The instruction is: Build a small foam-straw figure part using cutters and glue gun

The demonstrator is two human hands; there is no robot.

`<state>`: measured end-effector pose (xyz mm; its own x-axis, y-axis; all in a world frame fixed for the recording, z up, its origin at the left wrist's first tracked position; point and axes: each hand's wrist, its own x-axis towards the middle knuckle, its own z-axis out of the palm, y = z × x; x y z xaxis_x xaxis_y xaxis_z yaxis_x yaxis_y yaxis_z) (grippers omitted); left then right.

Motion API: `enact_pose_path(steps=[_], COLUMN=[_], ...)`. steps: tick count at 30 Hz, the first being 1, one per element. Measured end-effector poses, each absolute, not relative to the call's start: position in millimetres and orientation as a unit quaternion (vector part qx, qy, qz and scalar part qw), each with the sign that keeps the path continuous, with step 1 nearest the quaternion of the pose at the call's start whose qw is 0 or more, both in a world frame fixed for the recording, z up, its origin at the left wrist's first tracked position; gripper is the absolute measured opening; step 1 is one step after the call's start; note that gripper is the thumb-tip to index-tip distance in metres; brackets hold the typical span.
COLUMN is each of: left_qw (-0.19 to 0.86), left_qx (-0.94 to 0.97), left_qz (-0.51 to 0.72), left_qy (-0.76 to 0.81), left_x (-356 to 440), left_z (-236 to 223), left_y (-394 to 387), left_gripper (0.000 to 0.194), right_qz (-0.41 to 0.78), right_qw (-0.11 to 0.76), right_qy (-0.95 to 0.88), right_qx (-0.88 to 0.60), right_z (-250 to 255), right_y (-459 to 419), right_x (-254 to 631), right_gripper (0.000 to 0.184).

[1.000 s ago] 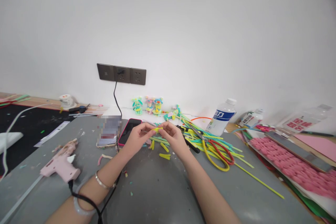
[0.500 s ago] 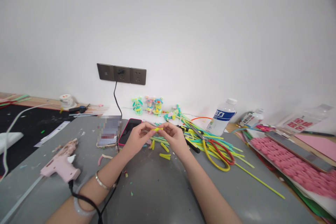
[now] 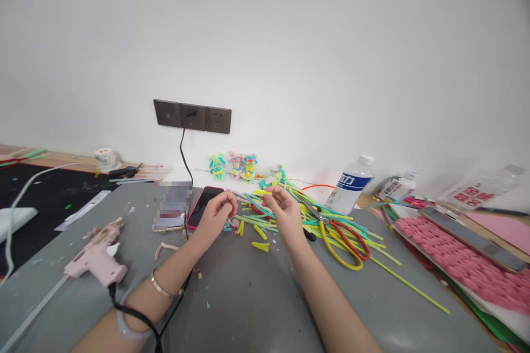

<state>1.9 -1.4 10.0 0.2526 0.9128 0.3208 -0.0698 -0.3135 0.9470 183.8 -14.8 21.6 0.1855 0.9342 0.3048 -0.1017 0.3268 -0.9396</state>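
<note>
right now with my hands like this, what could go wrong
The black cord crosses your left forearm, so pulling back might drag the pink glue gun. The small yellow piece pinched in your right hand could slip and get mixed with similar loose pieces. That arm might also bump the scissors beside it.

The strip (image 3: 259,192) is yellow, the scissor handles (image 3: 350,267) yellow and red, the figures (image 3: 249,167) seemingly pastel
</note>
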Motion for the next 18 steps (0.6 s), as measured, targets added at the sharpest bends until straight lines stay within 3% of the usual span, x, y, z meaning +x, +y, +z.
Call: enact_pose_path(steps=[10,18], left_qw=[0.500,0.536], left_qx=[0.614,0.588], left_qz=[0.517,0.522], left_qy=[0.325,0.308], left_x=[2,1], left_z=[13,10], left_y=[-5,-1], left_gripper=[0.008,0.010], right_qz=[0.322,0.303], right_qw=[0.793,0.817], right_qy=[-0.335,-0.306], right_qx=[-0.394,-0.382], right_z=[26,28], right_y=[-11,-6], right_x=[201,216], right_gripper=[0.026,0.025])
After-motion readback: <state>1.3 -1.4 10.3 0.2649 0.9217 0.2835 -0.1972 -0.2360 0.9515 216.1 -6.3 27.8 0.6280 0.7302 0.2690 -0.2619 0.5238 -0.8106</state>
